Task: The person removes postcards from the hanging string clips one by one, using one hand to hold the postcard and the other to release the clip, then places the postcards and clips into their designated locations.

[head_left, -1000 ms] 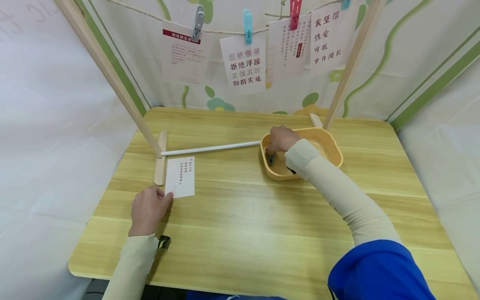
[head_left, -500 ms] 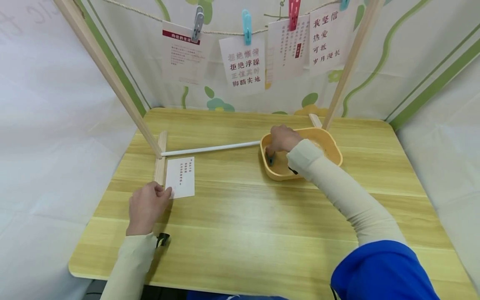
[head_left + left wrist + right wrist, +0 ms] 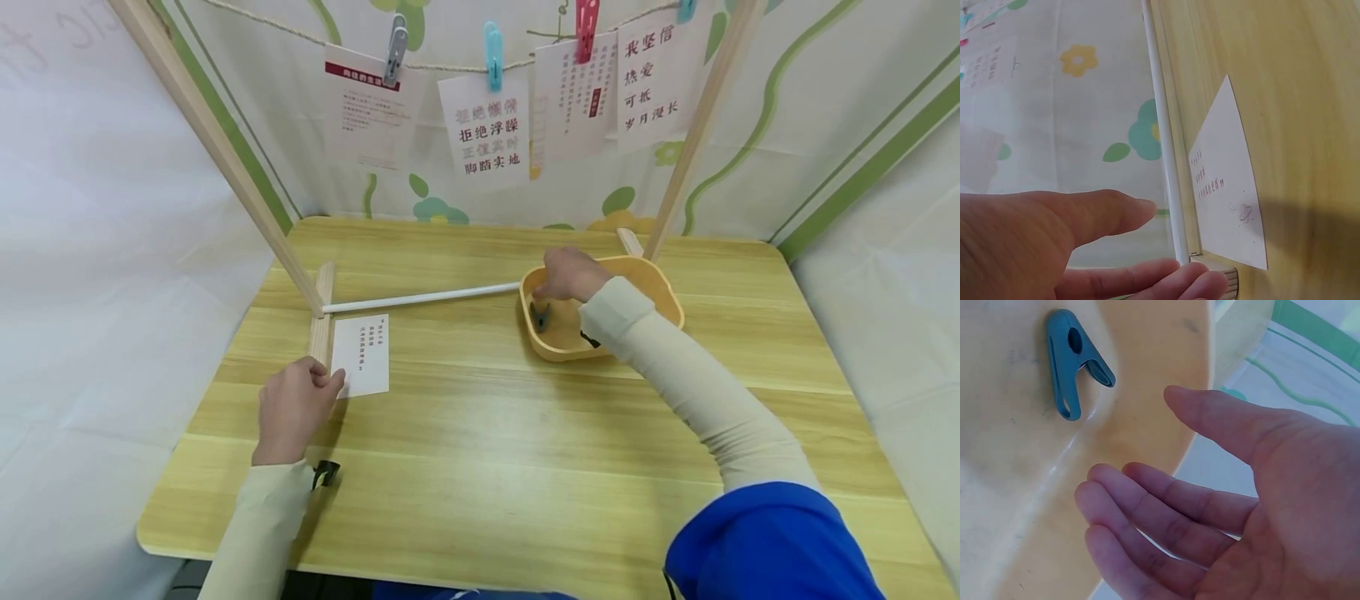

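A dark teal clothespin (image 3: pixel 539 317) (image 3: pixel 1063 365) lies at the left end of the yellow plastic basin (image 3: pixel 663 312). Just above it is my right hand (image 3: pixel 573 275) (image 3: pixel 1210 512), thumb and fingers spread apart and nothing between them. On the left of the table lies a white card (image 3: pixel 365 354) (image 3: pixel 1230 187) with small printed characters and a faint drawing. My left hand (image 3: pixel 296 408) (image 3: pixel 1085 244) hovers by the card's near left corner, its thumb and fingers apart in the left wrist view and the card not between them.
Two wooden posts (image 3: pixel 225 167) carry a rope, where several cards hang from grey, blue and red clothespins (image 3: pixel 492 58). A white rod (image 3: pixel 427 296) runs low between the left post's foot (image 3: pixel 320 333) and the basin. Patterned cloth stands behind the wooden table (image 3: pixel 480 458).
The right hand has risen slightly off the clothespin, which now shows more fully in the basin. The left hand has drawn back a little from the card's corner. The card has stayed put.
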Tool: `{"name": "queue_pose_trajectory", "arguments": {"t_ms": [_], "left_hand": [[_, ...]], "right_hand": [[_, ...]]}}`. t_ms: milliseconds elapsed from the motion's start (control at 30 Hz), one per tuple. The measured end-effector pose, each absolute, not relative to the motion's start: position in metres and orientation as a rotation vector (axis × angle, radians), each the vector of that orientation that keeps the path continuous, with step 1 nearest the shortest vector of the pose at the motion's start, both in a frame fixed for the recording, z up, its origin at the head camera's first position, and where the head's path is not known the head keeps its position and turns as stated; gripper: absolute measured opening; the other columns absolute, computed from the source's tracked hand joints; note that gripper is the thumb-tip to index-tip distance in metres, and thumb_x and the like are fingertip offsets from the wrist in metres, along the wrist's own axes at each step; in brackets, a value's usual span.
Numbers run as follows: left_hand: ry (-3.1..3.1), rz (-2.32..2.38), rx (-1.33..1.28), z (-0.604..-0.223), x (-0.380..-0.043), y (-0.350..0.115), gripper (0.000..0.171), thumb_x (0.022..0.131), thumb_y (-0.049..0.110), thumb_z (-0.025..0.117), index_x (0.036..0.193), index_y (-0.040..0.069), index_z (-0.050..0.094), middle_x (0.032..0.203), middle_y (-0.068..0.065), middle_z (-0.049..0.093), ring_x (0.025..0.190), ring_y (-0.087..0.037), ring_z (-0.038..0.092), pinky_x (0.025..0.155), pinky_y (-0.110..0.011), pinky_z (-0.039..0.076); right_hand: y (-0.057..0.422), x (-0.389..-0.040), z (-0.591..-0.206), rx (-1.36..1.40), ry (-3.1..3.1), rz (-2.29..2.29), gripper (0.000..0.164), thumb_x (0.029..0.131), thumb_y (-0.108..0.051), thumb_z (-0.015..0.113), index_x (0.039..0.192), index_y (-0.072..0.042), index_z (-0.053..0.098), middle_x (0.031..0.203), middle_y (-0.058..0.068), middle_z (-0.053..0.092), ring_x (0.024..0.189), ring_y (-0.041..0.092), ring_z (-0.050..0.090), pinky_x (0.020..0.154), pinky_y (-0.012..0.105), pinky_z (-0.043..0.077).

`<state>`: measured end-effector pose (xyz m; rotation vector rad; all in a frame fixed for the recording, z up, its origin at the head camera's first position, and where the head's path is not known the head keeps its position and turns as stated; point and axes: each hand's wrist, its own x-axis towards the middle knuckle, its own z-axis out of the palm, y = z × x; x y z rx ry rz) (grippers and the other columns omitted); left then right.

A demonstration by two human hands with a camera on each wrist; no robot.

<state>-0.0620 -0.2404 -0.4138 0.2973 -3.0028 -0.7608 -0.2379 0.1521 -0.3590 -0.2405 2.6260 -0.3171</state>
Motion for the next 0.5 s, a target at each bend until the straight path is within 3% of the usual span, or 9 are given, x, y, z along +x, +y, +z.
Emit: {"name": "queue_pose_trajectory", "arguments": {"t_ms": [200,500], "left_hand": [[-2.971,-0.764,0.234,-0.4136,-0.0658,-0.2397,0.037,0.1,0.028,0.07,0.108,-0.009,0.072,0.1,-0.025,0.077,0.089,-0.039,0.074,0.082,-0.057,0.06],[-2.963,-0.819,0.225,-0.41,-0.0706,-0.2373,0.038,0.101,0.026,0.069,0.112,-0.01,0.07,0.106,-0.027,0.076,0.102,-0.044,0.073,0.092,-0.059,0.058]], "right_hand": [[0.1542,-0.2393,-0.3592,-0.257,2.632,-0.371,0.049,0.1,-0.029,0.072,0.067,-0.017,0.04,0.056,-0.006,0.03,0.05,0.009,0.028,0.049,0.024,0.031],[0.1575,-0.2352,-0.3549,-0.308,2.64,-0.435,0.06,0.1,-0.028,0.073,0.054,-0.019,0.036,0.048,-0.008,0.027,0.045,0.007,0.02,0.044,0.022,0.023]]}}
